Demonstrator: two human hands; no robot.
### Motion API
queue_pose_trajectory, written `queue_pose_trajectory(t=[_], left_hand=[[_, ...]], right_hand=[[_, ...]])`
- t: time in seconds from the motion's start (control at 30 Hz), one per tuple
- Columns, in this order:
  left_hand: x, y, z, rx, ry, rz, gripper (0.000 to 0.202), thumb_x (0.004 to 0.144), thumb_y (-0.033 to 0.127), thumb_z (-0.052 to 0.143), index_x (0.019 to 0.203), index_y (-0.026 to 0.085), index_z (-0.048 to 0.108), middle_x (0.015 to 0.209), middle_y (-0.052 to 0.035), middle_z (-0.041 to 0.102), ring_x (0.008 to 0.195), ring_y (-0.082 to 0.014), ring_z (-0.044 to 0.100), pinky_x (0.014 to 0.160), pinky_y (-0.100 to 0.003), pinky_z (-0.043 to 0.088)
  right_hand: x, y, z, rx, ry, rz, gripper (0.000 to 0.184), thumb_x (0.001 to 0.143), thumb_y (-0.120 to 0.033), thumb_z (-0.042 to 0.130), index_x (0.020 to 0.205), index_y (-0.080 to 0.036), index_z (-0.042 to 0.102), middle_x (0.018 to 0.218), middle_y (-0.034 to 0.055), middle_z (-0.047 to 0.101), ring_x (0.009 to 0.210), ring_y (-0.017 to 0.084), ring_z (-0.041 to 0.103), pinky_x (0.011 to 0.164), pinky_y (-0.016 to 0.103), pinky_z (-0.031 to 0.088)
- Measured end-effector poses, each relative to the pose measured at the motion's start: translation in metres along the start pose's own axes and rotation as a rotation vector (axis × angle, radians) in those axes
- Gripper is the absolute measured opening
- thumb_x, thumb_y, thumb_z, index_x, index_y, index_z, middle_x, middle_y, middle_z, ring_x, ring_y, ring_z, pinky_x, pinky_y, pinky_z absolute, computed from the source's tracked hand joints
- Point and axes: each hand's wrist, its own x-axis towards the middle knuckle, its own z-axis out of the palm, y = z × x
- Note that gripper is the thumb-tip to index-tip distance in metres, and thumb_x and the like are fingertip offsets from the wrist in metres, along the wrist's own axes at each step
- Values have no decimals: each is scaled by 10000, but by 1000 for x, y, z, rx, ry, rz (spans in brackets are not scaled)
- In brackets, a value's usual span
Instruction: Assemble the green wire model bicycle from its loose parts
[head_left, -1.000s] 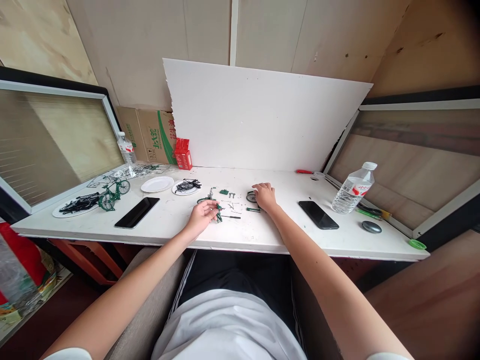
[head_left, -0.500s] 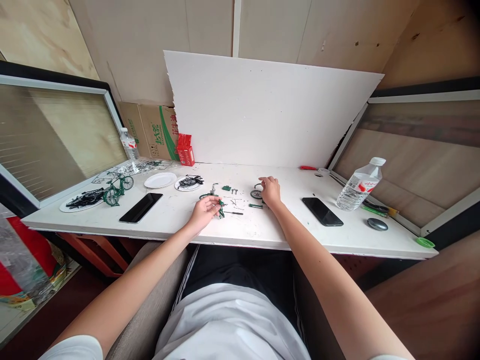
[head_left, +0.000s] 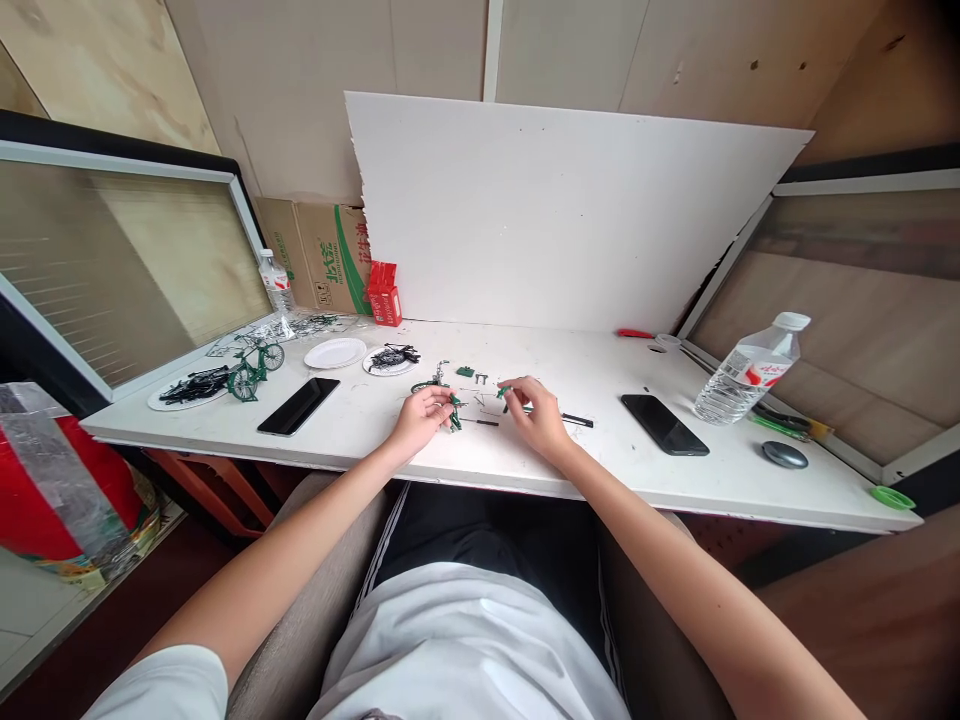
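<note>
Between the fingers of my left hand (head_left: pixel 422 420) is a small green model bicycle frame (head_left: pixel 455 418), held just above the table. My right hand (head_left: pixel 537 414) pinches a small green piece (head_left: pixel 503 391), a short gap to the right of the frame. Loose parts lie around both hands: a dark wheel part (head_left: pixel 427 385), a green block-like piece (head_left: pixel 466 371), a small forked part (head_left: pixel 481 379) and a thin dark rod (head_left: pixel 486 423). A long black strip (head_left: pixel 577 420) reaches out to the right of my right hand.
At the left stands an assembled green model bicycle (head_left: pixel 256 368) by a plate of black parts (head_left: pixel 193 388). Two phones (head_left: pixel 298 406) (head_left: pixel 664 424) flank the work area. A water bottle (head_left: pixel 752 370) and a grey oval object (head_left: pixel 784 455) are at the right. Behind leans a white board (head_left: pixel 570 220).
My right hand has come back from the wheel area towards my left hand, now with a small green piece in its fingers. My left hand still holds the frame. The view has shifted slightly.
</note>
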Motion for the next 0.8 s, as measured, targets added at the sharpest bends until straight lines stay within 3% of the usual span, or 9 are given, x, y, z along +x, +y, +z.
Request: queue_pose_trajectory(t=[0.17,0.37,0.57,0.67,0.8], left_hand=[[0,2,1,-12,0,-4,383,790,330,858,1086,146,699,859,-67,710,607,-133,634,524,-240,409],[-3,7,3,8,2,-4,374,789,316,854,1087,153,698,878,-71,715,616,-138,636,543,-252,422],[-3,7,2,11,1,3,376,790,324,850,1087,149,699,886,-72,713,617,-137,640,541,-249,406],[-2,5,1,16,-5,7,374,800,317,838,1100,146,695,919,-78,719,615,-131,648,541,-243,409],[-2,2,1,27,-8,14,390,800,320,842,1115,145,694,989,-92,727,627,-124,659,544,-236,426]], right_hand=[[-12,-21,7,95,-55,-80,306,969,-244,496,1165,-255,730,1015,74,738,904,234,668,742,363,586],[-17,-26,14,80,-125,-173,282,1000,-277,523,1217,-276,704,1049,73,747,945,235,697,755,366,609],[-19,-15,23,45,-65,-212,210,1060,-331,508,1218,-271,631,1139,90,738,992,244,710,770,378,591],[-20,-12,24,15,-84,-279,165,998,-197,527,1110,-260,631,1045,66,739,913,220,697,717,338,558],[-20,-13,22,-11,-115,-375,336,847,-4,506,1062,-241,607,889,18,704,759,173,642,689,295,502]])
